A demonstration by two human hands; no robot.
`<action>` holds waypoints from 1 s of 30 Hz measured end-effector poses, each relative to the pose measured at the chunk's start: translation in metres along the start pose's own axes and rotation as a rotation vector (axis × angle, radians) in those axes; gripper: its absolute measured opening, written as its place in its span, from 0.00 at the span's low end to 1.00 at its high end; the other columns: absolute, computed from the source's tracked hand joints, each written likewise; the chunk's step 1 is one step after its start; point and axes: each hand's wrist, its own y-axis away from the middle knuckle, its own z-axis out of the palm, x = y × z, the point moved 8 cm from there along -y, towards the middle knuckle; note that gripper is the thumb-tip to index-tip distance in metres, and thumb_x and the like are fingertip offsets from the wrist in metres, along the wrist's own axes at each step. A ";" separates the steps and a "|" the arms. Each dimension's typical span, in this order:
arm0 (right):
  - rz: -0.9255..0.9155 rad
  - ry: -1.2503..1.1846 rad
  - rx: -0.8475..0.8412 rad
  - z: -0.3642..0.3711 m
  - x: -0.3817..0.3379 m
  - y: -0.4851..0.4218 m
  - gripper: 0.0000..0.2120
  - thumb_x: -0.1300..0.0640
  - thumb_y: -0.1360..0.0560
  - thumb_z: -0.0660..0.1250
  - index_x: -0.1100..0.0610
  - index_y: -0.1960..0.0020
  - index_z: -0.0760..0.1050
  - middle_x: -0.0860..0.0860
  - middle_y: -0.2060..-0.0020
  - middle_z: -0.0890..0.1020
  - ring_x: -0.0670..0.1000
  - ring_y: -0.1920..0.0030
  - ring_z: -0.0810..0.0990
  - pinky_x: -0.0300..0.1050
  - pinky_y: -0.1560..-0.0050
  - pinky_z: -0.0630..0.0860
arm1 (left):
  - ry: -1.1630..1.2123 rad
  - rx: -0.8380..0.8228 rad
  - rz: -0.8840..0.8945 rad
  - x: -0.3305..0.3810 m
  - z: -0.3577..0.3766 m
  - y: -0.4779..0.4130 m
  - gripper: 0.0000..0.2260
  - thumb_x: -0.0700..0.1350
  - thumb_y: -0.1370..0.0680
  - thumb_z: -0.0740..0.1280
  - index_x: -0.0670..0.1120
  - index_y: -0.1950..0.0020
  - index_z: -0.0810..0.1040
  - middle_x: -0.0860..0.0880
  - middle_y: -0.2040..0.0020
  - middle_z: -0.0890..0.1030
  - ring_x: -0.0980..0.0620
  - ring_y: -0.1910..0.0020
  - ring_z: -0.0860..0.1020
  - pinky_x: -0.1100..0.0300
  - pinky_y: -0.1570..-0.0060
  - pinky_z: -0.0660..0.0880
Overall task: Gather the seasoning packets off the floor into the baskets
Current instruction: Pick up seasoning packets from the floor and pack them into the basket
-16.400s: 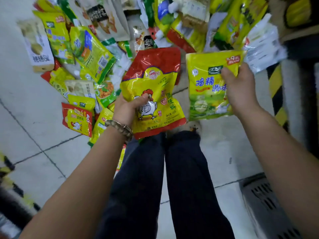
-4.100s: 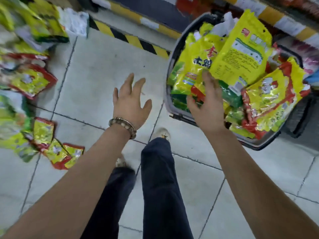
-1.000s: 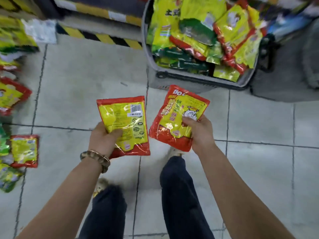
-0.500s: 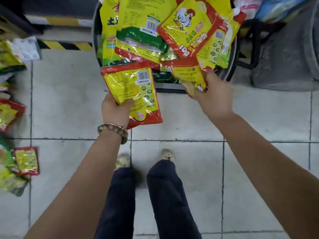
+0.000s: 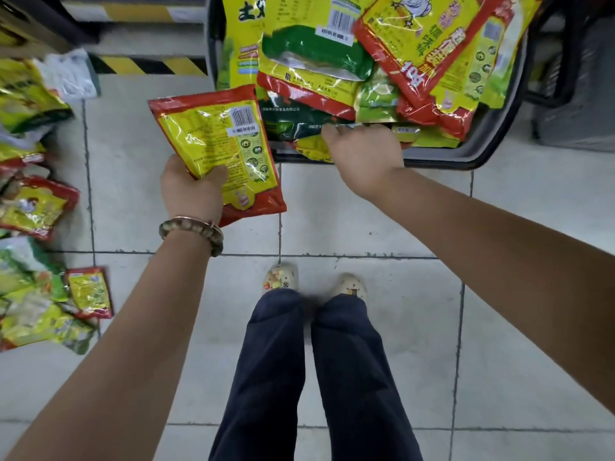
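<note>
seasoning packet (image 5: 219, 151), red-edged and yellow, barcode side up, raised off the floor at 11 o'clock, tilted, top edge just in front of the basket's near-left corner. clamped along its lower edge by left hand (image 5: 191, 191): thumb across the printed face, fingers curled behind, beaded bracelet (image 5: 193, 229) on the wrist.

up at 12 to 1 o'clock, grey basket (image 5: 492, 151), crammed with heaped packets (image 5: 416, 54), yellow, red and green, some spilling over the rim.

right hand (image 5: 362, 158) at 12 o'clock, back upward, knuckles bent over the basket's near rim, fingertip on a dark green packet (image 5: 289, 118) there. pinching or merely touching, cannot tell; most fingers hidden under the hand itself.

out at 9 o'clock, loose packets (image 5: 33, 207) scattered on the tiled floor (image 5: 366, 227), well apart from the basket, one small red-and-yellow one (image 5: 90, 291) nearest the legs. patterned shoes (image 5: 281, 277) at centre, toes toward the basket.
</note>
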 end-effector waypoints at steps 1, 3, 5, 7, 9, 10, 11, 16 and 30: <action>0.004 -0.021 -0.014 0.003 -0.002 -0.001 0.23 0.74 0.33 0.61 0.64 0.39 0.66 0.58 0.57 0.79 0.60 0.61 0.78 0.43 0.67 0.62 | -0.006 -0.013 0.007 0.000 0.000 -0.003 0.14 0.38 0.28 0.69 0.38 0.43 0.77 0.49 0.53 0.78 0.51 0.56 0.76 0.64 0.60 0.70; 0.018 0.004 0.020 0.003 -0.001 -0.004 0.26 0.74 0.32 0.61 0.63 0.35 0.63 0.57 0.58 0.78 0.59 0.63 0.77 0.42 0.70 0.60 | -0.019 -0.034 0.019 0.000 -0.001 -0.008 0.14 0.38 0.28 0.69 0.38 0.43 0.76 0.49 0.53 0.78 0.51 0.56 0.76 0.64 0.59 0.69; 0.040 0.017 0.049 0.001 0.005 -0.012 0.28 0.73 0.31 0.60 0.62 0.32 0.62 0.57 0.63 0.76 0.57 0.67 0.72 0.40 0.73 0.58 | -0.028 -0.060 0.043 0.001 0.001 -0.012 0.13 0.38 0.27 0.69 0.39 0.43 0.76 0.49 0.54 0.77 0.51 0.57 0.75 0.64 0.60 0.69; 0.072 -0.011 -0.009 0.005 0.012 -0.023 0.25 0.72 0.30 0.59 0.61 0.33 0.66 0.58 0.61 0.80 0.58 0.65 0.75 0.42 0.70 0.63 | -0.045 -0.090 0.074 0.002 0.003 -0.015 0.10 0.38 0.27 0.69 0.42 0.47 0.76 0.50 0.57 0.77 0.50 0.57 0.75 0.63 0.60 0.70; 0.123 -0.017 -0.050 0.008 0.016 -0.025 0.23 0.71 0.30 0.62 0.59 0.37 0.72 0.57 0.61 0.81 0.59 0.64 0.79 0.43 0.68 0.65 | -0.061 -0.110 0.094 0.002 0.004 -0.020 0.08 0.38 0.27 0.69 0.49 0.55 0.72 0.54 0.62 0.75 0.49 0.59 0.74 0.62 0.61 0.71; 0.108 0.029 -0.069 0.013 0.012 -0.023 0.22 0.69 0.35 0.68 0.58 0.41 0.76 0.55 0.66 0.81 0.57 0.68 0.79 0.41 0.69 0.64 | -0.070 -0.111 0.105 0.003 0.004 -0.022 0.11 0.38 0.28 0.69 0.51 0.59 0.70 0.56 0.64 0.73 0.49 0.59 0.74 0.62 0.62 0.70; 0.071 0.074 -0.019 0.013 0.007 -0.023 0.24 0.67 0.42 0.73 0.56 0.47 0.79 0.52 0.71 0.80 0.54 0.73 0.78 0.38 0.71 0.62 | -0.076 -0.111 0.116 0.004 0.003 -0.024 0.13 0.38 0.28 0.69 0.53 0.61 0.68 0.58 0.64 0.72 0.50 0.59 0.74 0.61 0.62 0.70; -0.044 0.104 0.021 0.026 0.007 -0.008 0.34 0.65 0.40 0.74 0.60 0.34 0.74 0.59 0.47 0.83 0.57 0.53 0.83 0.45 0.56 0.77 | -0.110 -0.090 0.191 0.015 -0.003 -0.029 0.10 0.37 0.27 0.69 0.41 0.47 0.74 0.50 0.57 0.76 0.50 0.58 0.73 0.64 0.63 0.66; 0.105 -0.014 0.256 0.022 0.020 0.012 0.23 0.67 0.39 0.71 0.56 0.45 0.81 0.57 0.49 0.83 0.58 0.53 0.82 0.50 0.49 0.76 | -0.680 -0.036 1.052 0.068 0.054 -0.010 0.13 0.35 0.33 0.66 0.43 0.51 0.82 0.46 0.66 0.83 0.45 0.70 0.80 0.60 0.70 0.74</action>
